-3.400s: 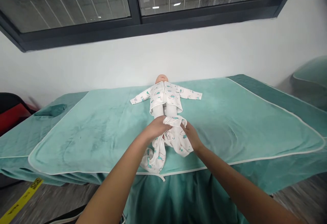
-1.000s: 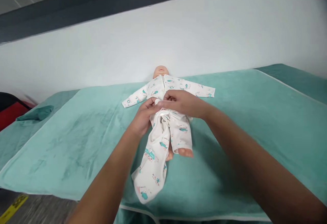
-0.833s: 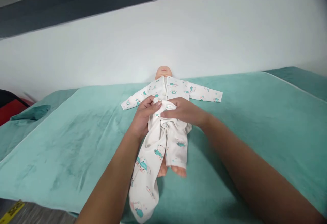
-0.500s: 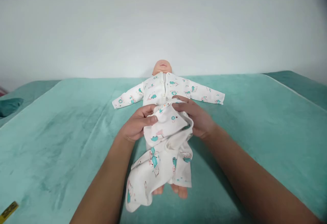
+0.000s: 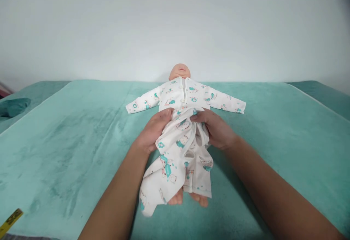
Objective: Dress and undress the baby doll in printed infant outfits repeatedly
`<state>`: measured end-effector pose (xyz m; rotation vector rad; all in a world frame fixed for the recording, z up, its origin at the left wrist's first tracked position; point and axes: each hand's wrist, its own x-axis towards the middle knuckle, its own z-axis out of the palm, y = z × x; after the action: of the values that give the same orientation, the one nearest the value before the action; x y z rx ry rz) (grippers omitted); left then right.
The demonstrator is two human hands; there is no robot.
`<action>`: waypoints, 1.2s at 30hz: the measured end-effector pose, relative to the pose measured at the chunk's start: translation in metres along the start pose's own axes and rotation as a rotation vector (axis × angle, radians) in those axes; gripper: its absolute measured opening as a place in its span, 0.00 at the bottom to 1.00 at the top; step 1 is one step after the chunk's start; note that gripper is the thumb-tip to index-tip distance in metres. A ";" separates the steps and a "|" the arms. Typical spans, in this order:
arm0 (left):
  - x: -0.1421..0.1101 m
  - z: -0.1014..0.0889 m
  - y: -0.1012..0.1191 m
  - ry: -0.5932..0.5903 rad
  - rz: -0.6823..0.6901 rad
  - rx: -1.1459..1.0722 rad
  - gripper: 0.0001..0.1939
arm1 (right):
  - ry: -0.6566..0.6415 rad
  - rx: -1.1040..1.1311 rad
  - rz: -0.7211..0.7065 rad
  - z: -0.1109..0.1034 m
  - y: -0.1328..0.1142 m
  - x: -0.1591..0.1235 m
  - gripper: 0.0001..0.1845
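A baby doll [image 5: 179, 72] lies on its back, feet towards me, in a white long-sleeved top [image 5: 195, 93] with teal and pink prints. Its sleeves spread out to both sides. Over its belly and legs, my left hand [image 5: 155, 130] and my right hand [image 5: 219, 128] grip the upper edge of a bunched white baby garment [image 5: 182, 143] in the same print. Fingers of both hands are curled into the cloth from either side, some hidden by its folds. One loose end hangs down at the lower left. Bare doll feet [image 5: 201, 199] stick out below.
A teal plush sheet [image 5: 82, 141] covers the surface, with a few creases. Behind the doll's head rises a white wall [image 5: 175, 24]. A dark teal cloth bundle [image 5: 13, 107] lies at the far left, and a yellow strip [image 5: 11, 221] at the lower left corner.
The upper part of the garment is more gathered between my hands, and the wide opening at its right has folded in. My view has shifted slightly, putting the doll further right.
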<state>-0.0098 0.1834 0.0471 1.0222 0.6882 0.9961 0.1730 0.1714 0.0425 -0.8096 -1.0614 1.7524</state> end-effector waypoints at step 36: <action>-0.015 -0.003 0.003 -0.183 -0.150 0.087 0.24 | -0.069 0.062 -0.054 0.002 0.001 -0.001 0.20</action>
<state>-0.0190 0.1709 0.0488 1.1056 0.6508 0.7374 0.1716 0.1697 0.0421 -0.6808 -1.0592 1.7691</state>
